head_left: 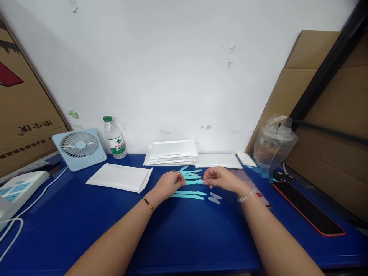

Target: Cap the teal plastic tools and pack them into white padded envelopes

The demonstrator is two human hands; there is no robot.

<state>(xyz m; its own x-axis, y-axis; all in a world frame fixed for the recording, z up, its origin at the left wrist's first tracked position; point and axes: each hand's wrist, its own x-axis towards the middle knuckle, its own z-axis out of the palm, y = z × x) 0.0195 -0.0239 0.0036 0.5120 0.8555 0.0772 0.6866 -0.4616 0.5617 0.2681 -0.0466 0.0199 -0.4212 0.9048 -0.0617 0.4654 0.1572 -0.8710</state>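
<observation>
Between my hands lies a turquoise eyebrow razor [191, 183]. My left hand [171, 184] pinches its handle end. At the blade end, my right hand [217, 179] has thumb and fingertips closed on the tip; whether a clear cap sits there is hard to make out. Nearer to me, two more turquoise razors [189, 194] lie side by side on the blue table [184, 237]. Two clear blade caps [214, 198] rest just right of them. Several other turquoise razors [191, 172] are spread behind my fingers, partly hidden by my left hand.
White padded mailers [172, 149] are stacked against the wall, and another mailer [119, 177] lies to the left. A fan [80, 147] and a water bottle [115, 140] stand at back left. Rightward are a phone [263, 197], an orange-edged phone [309, 209] and a bagged drink cup [271, 143].
</observation>
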